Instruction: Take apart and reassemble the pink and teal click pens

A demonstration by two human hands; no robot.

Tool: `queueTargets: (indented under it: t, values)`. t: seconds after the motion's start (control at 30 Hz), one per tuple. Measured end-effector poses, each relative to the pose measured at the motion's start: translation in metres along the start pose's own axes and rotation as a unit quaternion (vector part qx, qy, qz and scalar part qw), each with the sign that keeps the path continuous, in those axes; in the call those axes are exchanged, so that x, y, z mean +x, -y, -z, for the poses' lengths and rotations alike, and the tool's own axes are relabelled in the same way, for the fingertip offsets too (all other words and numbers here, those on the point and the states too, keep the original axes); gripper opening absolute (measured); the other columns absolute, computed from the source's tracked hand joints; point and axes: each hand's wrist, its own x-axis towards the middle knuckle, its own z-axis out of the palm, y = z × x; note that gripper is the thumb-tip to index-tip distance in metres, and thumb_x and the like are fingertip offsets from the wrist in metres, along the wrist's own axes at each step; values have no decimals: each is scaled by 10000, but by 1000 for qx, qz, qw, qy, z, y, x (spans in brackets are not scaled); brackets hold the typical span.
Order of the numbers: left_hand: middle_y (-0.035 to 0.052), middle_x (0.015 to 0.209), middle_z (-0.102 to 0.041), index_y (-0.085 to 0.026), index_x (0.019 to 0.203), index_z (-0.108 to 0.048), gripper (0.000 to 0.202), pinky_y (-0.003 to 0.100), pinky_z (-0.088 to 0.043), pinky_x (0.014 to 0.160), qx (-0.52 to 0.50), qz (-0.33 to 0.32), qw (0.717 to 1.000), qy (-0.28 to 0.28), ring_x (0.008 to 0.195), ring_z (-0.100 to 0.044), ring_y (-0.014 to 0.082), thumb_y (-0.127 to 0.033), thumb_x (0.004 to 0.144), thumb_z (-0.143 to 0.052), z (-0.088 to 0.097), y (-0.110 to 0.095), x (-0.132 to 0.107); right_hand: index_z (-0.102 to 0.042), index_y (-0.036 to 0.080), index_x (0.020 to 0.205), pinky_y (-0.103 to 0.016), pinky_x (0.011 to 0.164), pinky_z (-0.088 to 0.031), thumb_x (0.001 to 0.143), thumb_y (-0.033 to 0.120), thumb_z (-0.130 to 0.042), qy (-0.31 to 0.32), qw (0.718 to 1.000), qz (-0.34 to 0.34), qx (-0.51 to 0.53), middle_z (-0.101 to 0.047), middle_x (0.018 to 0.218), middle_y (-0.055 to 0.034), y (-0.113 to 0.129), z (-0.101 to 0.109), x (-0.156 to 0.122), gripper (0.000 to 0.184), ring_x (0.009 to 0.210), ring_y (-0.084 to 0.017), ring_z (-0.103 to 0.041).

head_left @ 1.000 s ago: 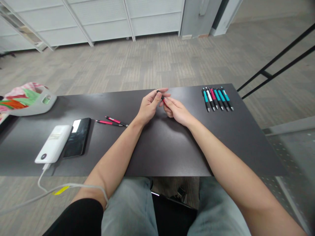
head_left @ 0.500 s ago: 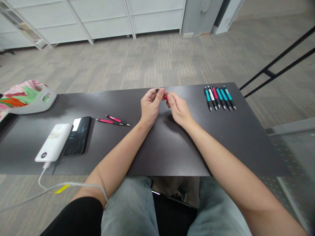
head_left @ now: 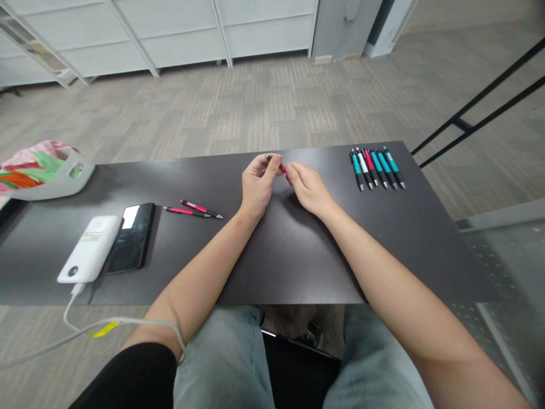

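Above the far side of the dark table, my left hand (head_left: 258, 180) is closed on a red and black pen (head_left: 282, 167), much of it covered by my fingers. My right hand (head_left: 307, 186) pinches the red end of the same pen from the other side. Two more red and black pens (head_left: 187, 212) lie crossed on the table, left of my left hand. To the right, a row of several pens (head_left: 377, 168) lies side by side: most are teal, one is white and one is red, all with black grips.
On the left of the table (head_left: 289, 272) are a black phone (head_left: 133, 238) and a white power bank (head_left: 90, 248). Its white cable (head_left: 128, 320) runs across my left forearm. A white basket (head_left: 72, 176) with colourful bags stands at the far left. A black metal frame (head_left: 464, 125) rises at the right.
Both hands stay on the pen, with only a slight shift of the fingers. The gap between my hands looks a little wider. The whole view has moved slightly.
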Motion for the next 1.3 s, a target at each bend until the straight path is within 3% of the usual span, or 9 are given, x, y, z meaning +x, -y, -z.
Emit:
queueTargets:
  t: [0.17,0.3,0.43,0.73,0.9,1.1,1.3]
  values:
    - [38,971,-870,-289,931,-800,450,371,-722,931,7,-4,1000,-11,1025,-882,250,-590,1085,-1096,-2,-3,-1,-730,364,1221,-520,956,-674,1118,819,-888,0,1000,-3,-2,-673,973,-54,-3,-1,0,492,986,-347,-688]
    - [31,934,-836,-281,952,-810,448,369,-706,912,5,-2,1000,-4,966,-866,238,-594,1076,-1106,-1,-2,0,-776,357,1203,-509,954,-680,1129,854,-884,13,1000,-22,-7,-649,883,-26,-1,1,-1,513,969,-343,-719]
    - [47,984,-869,-280,972,-834,431,377,-715,913,1,-12,1000,-6,965,-871,239,-607,1096,-1086,1,3,1,-787,356,1183,-514,941,-693,1123,889,-872,4,1000,-10,-3,-708,920,-44,0,1,-1,543,967,-343,-743]
    - [39,976,-865,-289,1012,-855,528,381,-753,910,4,-26,1000,5,1017,-901,255,-764,1047,-1084,3,11,1,-770,328,1092,-482,919,-665,1128,920,-851,-3,1000,-12,-17,-674,882,-35,-1,3,0,599,940,-322,-721]
    - [49,999,-886,-280,993,-864,502,376,-749,921,7,-21,1000,2,1045,-913,263,-709,1029,-1122,2,8,2,-743,348,1206,-476,895,-637,1097,868,-915,-12,1000,-6,-11,-666,939,-30,-7,3,0,558,921,-309,-662]
    - [17,906,-864,-284,943,-844,526,353,-747,878,-2,-3,1000,-3,904,-883,226,-718,1011,-1133,-3,-5,0,-746,332,1083,-462,931,-646,1129,920,-836,-4,1000,-4,-11,-661,891,-33,5,3,1,597,970,-321,-701]
    - [35,971,-886,-284,966,-845,429,355,-730,924,5,5,1000,-6,1024,-905,248,-594,1057,-1128,-1,-4,0,-734,327,1144,-479,976,-661,1086,805,-948,-18,1000,3,-6,-671,943,-38,2,4,2,527,1004,-322,-700]
